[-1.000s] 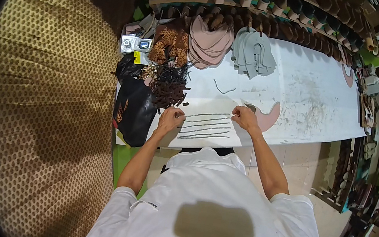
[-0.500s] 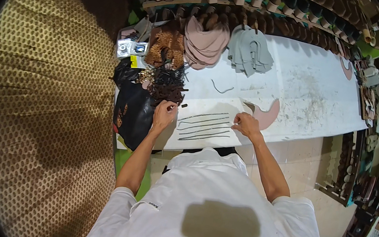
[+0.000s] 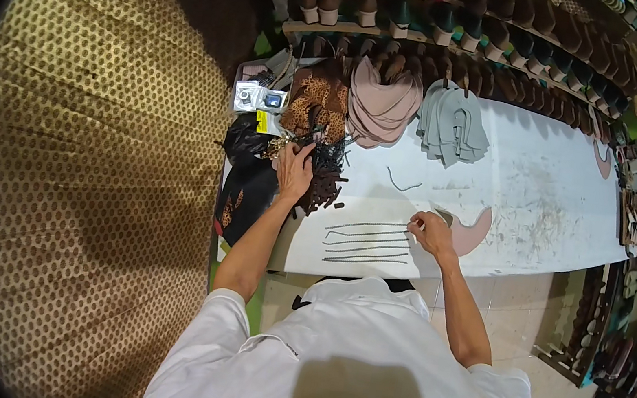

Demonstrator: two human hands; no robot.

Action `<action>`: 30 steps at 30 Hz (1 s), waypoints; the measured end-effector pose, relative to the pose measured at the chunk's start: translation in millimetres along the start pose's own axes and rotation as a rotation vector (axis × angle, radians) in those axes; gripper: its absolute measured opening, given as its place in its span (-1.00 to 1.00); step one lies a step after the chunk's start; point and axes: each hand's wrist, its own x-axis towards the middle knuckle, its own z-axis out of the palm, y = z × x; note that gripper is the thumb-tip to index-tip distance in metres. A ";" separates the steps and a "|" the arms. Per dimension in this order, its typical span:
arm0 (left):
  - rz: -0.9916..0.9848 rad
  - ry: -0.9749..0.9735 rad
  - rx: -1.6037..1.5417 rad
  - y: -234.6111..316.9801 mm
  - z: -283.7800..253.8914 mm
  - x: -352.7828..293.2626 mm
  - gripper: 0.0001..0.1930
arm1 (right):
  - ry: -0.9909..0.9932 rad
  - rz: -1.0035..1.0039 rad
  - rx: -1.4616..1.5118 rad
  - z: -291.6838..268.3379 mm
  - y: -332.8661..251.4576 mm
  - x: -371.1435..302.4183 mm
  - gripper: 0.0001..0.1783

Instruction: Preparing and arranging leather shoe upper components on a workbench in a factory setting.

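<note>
My left hand (image 3: 294,172) reaches onto the heap at the table's left, fingers stretched out and a little apart. Around its fingertips lie small gold-coloured pieces (image 3: 274,146) and a tangle of black strips (image 3: 330,154). Short dark brown pieces (image 3: 325,190) are piled just right of my wrist. My right hand (image 3: 432,232) is closed in a pinch over the right ends of several thin grey cords (image 3: 366,247) laid side by side. Whatever its fingertips hold is too small to make out. Beside that hand lies a pink curved cut piece (image 3: 472,232).
Stacks of pink (image 3: 383,106) and grey cut pieces (image 3: 453,126) lie at the back of the white table (image 3: 520,171), beside leopard-print pieces (image 3: 314,104). One loose cord (image 3: 401,185) curves mid-table. Shoe racks (image 3: 441,40) stand behind; a patterned gold cloth (image 3: 89,189) hangs left.
My left hand has moved from the brown pieces farther back to the gold pieces and black strips, its fingers opening out. My right hand stays by the cord ends. The whole view has shifted.
</note>
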 end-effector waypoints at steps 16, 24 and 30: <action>-0.078 0.243 -0.613 2.5 -43.3 70.6 -0.85 | 0.014 -0.142 0.108 -23.5 -51.3 31.6 -0.68; -0.230 -0.061 -1.036 53.9 -114.3 98.5 -0.75 | 0.125 -0.296 0.209 -61.6 -129.1 68.1 -0.62; -0.020 0.006 -0.921 73.2 -123.1 104.9 -0.75 | 0.300 -0.481 0.425 -88.2 -208.5 100.7 -0.43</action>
